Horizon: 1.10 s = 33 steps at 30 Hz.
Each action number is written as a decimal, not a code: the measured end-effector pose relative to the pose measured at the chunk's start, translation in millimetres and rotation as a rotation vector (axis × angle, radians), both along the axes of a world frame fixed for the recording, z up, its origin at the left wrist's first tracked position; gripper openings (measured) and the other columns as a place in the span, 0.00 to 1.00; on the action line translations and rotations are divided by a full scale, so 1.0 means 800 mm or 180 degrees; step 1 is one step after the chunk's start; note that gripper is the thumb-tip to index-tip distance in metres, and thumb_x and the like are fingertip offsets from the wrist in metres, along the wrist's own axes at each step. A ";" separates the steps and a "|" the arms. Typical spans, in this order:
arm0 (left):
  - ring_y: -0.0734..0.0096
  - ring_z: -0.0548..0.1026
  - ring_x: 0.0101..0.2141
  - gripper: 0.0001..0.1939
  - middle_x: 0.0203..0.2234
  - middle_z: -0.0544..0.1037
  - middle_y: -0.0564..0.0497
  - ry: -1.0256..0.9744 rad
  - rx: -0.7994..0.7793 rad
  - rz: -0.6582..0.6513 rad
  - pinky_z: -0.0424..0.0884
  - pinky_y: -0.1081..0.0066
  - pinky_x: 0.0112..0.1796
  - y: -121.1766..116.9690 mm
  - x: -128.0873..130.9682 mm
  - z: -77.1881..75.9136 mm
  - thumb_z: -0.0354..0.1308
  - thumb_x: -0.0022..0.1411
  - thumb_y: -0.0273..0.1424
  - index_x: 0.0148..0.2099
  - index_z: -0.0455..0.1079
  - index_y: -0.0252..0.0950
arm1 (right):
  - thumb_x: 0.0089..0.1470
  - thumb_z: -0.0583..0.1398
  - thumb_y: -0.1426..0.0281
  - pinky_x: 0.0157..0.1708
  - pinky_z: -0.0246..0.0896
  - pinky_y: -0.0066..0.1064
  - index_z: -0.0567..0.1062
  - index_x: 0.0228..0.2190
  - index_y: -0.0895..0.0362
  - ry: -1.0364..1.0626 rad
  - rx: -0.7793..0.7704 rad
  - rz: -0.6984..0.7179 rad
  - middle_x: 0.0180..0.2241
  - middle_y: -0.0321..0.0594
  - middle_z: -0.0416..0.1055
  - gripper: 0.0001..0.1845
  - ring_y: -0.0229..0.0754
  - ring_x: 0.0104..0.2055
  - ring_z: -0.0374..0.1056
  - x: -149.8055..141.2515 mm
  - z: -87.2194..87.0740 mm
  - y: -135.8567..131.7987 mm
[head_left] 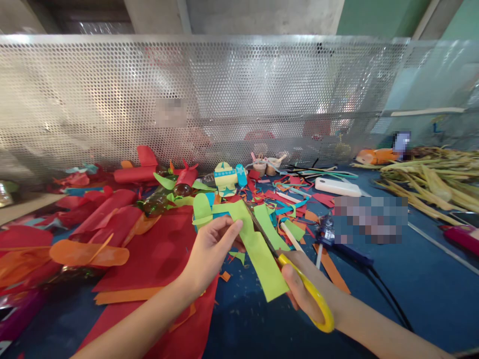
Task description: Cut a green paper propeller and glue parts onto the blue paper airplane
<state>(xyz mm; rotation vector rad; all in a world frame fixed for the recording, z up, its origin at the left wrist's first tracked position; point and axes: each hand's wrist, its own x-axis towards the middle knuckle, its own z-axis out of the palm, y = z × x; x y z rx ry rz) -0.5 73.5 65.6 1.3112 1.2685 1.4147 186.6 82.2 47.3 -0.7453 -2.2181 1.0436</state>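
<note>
My left hand (217, 244) pinches the upper left edge of a lime-green paper strip (262, 254), thumb on top. My right hand (305, 284) grips yellow-handled scissors (312, 294), fingers through the handle. Their dark blades point up and away, running along the strip's right edge. Another lime-green piece (270, 224) lies just right of the blades. Part of the left fingers is hidden behind the paper. Beyond my left hand sits a lime-green and blue paper shape (202, 209).
Red sheets (157, 254) and red paper-wrapped bottles (112, 209) cover the left side. Coloured scraps (295, 199) lie behind my hands. At right are a blue glue gun (346, 249) with a black cord, a white device (337, 187) and dry stalks (430, 179). A perforated metal panel (239, 99) stands behind.
</note>
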 end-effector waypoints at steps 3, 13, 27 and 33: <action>0.75 0.71 0.21 0.14 0.17 0.69 0.57 0.0012 -0.0012 0.0002 0.72 0.75 0.27 0.000 -0.001 -0.001 0.59 0.55 0.38 0.23 0.65 0.36 | 0.60 0.36 0.48 0.17 0.46 0.28 0.56 0.22 0.54 0.0003 0.0060 0.0047 0.18 0.32 0.52 0.29 0.35 0.19 0.51 -0.002 -0.001 0.001; 0.74 0.70 0.21 0.14 0.17 0.69 0.56 0.0039 -0.0022 0.0034 0.71 0.75 0.27 0.003 -0.001 -0.001 0.59 0.54 0.39 0.24 0.66 0.35 | 0.60 0.39 0.48 0.16 0.46 0.27 0.59 0.25 0.55 0.0104 -0.0457 0.0087 0.15 0.30 0.52 0.27 0.33 0.16 0.50 -0.002 -0.024 0.001; 0.77 0.65 0.22 0.16 0.19 0.66 0.56 0.0123 -0.0088 0.0096 0.65 0.77 0.26 0.007 -0.007 -0.012 0.57 0.56 0.42 0.25 0.66 0.35 | 0.53 0.41 0.39 0.17 0.59 0.25 0.59 0.29 0.56 0.0091 -0.0863 0.0333 0.19 0.29 0.52 0.32 0.33 0.17 0.57 0.000 -0.035 0.007; 0.75 0.67 0.22 0.16 0.19 0.68 0.55 0.0227 -0.0120 0.0048 0.67 0.75 0.24 -0.001 0.000 -0.003 0.58 0.55 0.42 0.24 0.68 0.35 | 0.54 0.40 0.41 0.19 0.61 0.27 0.58 0.31 0.56 0.0225 -0.0755 0.0322 0.22 0.30 0.53 0.31 0.35 0.19 0.60 -0.001 -0.027 0.001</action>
